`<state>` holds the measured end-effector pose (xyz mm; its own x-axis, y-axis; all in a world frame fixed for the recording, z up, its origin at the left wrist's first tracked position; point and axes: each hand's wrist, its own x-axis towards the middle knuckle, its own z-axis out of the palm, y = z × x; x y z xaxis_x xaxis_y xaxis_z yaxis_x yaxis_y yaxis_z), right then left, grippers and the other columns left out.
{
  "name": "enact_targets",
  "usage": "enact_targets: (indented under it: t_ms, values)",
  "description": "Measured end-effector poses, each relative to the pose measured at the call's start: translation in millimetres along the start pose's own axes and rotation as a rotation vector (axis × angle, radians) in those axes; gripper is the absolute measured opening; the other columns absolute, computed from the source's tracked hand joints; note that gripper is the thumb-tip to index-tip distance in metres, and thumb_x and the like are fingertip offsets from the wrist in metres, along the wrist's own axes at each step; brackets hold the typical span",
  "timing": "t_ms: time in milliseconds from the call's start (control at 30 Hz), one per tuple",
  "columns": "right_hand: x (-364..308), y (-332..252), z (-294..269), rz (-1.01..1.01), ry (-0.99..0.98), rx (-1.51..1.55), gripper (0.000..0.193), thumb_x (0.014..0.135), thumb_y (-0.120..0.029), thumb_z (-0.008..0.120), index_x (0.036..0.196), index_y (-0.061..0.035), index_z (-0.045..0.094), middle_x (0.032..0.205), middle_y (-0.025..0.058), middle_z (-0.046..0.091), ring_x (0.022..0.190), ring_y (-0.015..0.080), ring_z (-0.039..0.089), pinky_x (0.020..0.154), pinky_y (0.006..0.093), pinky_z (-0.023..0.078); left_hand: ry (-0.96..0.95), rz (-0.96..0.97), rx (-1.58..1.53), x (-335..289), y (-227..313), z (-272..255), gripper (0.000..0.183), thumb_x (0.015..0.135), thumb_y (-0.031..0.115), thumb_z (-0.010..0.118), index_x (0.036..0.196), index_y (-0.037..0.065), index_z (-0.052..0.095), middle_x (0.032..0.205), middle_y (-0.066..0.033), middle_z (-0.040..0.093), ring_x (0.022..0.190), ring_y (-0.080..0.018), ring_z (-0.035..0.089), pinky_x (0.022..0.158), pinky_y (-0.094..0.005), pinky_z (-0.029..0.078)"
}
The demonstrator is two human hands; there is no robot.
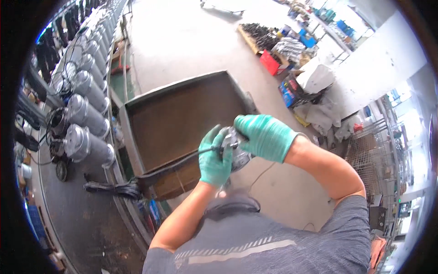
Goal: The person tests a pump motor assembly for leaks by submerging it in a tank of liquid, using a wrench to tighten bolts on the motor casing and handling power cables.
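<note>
Ahead-left of the left hand (214,160), the tray (182,118) offers passing room above its bare bottom; the dark cable (175,163) crosses that hand's left side. Farther left, grey cylinders (89,144) block; ahead-right of the right hand (267,134), bags (321,118) do.

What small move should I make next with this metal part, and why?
I'd probably steady the metal part with the left hand: both gloved hands meet at it, the right hand curled at its side, and a black cable crosses the left hand and might tug.
</note>
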<state>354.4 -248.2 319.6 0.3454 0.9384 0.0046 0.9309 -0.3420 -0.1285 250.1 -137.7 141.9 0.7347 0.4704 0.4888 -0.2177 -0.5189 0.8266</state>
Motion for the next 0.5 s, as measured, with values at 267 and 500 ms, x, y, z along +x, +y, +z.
enact_targets:
  t_ms: [267,500]
  values:
    - [4.7,-6.8,4.1,0.066,-0.126,-0.056,0.025,0.093,-0.023,0.067,0.104,-0.0018,0.060,0.084,0.0183,0.072,0.077,0.0366,0.073,0.067,0.0455,0.058,0.009,-0.018,-0.039,-2.9,-3.2,1.6,0.039,0.097,0.024,0.063,0.132,0.005,0.066,0.140,-0.0235,0.059,0.123,-0.0431,0.058,0.106,-0.0517,0.046]
    - [6.0,-9.9,2.8,0.118,-0.160,0.021,0.027,0.093,-0.025,0.067,0.102,-0.0014,0.058,0.082,0.0201,0.072,0.076,0.0391,0.072,0.066,0.0489,0.057,0.026,-0.010,-0.080,-4.1,-6.2,4.3,0.037,0.098,0.027,0.063,0.128,0.005,0.068,0.138,-0.0248,0.058,0.121,-0.0431,0.059,0.104,-0.0513,0.047]
